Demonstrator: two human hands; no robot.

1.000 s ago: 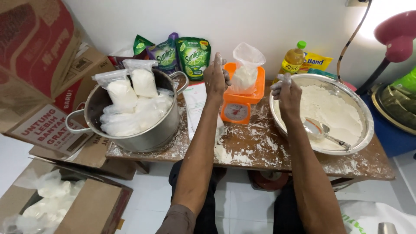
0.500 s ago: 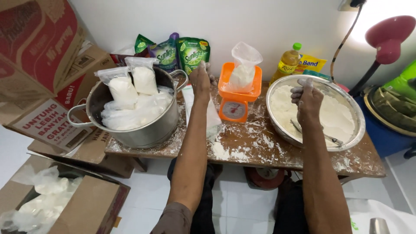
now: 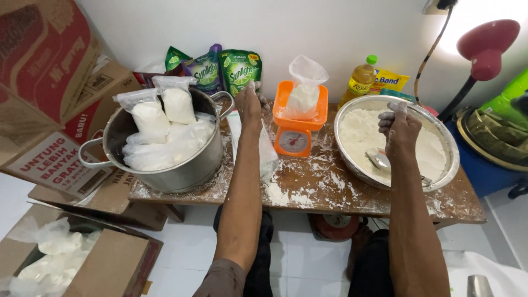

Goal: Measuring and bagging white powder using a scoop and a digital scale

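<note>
Left of the left hand [image 3: 250, 107], a steel pot [image 3: 165, 165] stands heaped with filled flour bags [image 3: 148, 118]. That hand reaches to the back of the table [image 3: 330, 187] and its fingers close on a thin clear plastic bag [image 3: 267, 151], which hangs down toward the near edge. Just to its right, an orange scale [image 3: 294, 135] carries a part-filled bag [image 3: 305, 93]. Further right, the right hand [image 3: 401, 129] hovers over the wide metal bowl [image 3: 440, 132] of flour [image 3: 360, 132], fingers loosely curled and floury, gripping nothing; a spoon [image 3: 382, 161] lies just beneath it. The hands are well apart. Drawing the empty bag free probably goes best slowly, keeping it clear of the scale.
</note>
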